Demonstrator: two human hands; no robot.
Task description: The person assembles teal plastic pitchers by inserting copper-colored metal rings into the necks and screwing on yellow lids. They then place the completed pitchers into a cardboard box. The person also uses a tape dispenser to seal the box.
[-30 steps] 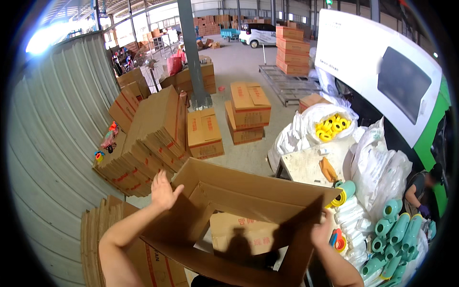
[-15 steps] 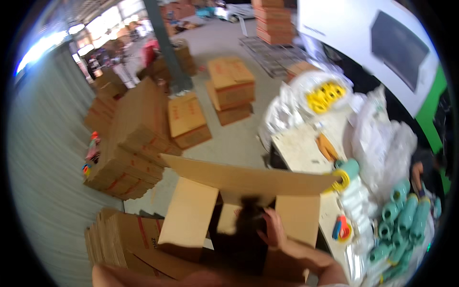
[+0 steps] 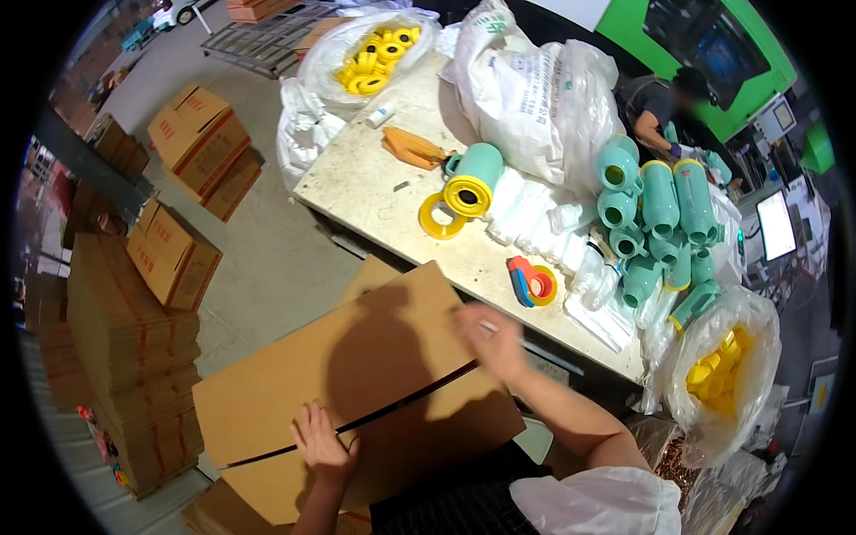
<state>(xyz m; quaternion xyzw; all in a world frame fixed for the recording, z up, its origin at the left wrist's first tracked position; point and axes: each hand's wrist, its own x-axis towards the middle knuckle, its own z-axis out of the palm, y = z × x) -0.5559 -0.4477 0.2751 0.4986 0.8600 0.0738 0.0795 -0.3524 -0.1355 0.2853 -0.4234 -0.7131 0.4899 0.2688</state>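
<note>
A brown cardboard box (image 3: 276,383) lies before me, its two long top flaps folded inward with a narrow dark gap between them. My left hand (image 3: 325,450) rests flat on the near flap by the gap, fingers stretched out. Over the right end of the box is my right hand (image 3: 492,339), its fingers bent and blurred by motion; a small pale spot shows there, too smeared to name. Past that hand, a red and blue tape dispenser (image 3: 532,283) lies on the worktable (image 3: 357,192). Also on the table are a yellow tape roll (image 3: 442,217) and a green plastic cylinder (image 3: 477,178) with a yellow end.
Green bottle-shaped parts (image 3: 660,201) are heaped at the table's right. Bags of yellow rings (image 3: 379,58) and yellow parts (image 3: 718,370) stand at its ends. Cardboard stacks (image 3: 134,348) rise at left. A person (image 3: 655,111) works by a green machine (image 3: 749,45).
The view has swung right. The box's raised flaps are now folded down over its opening. My left hand has come onto the flap; my right hand has moved from inside the box to its right end.
</note>
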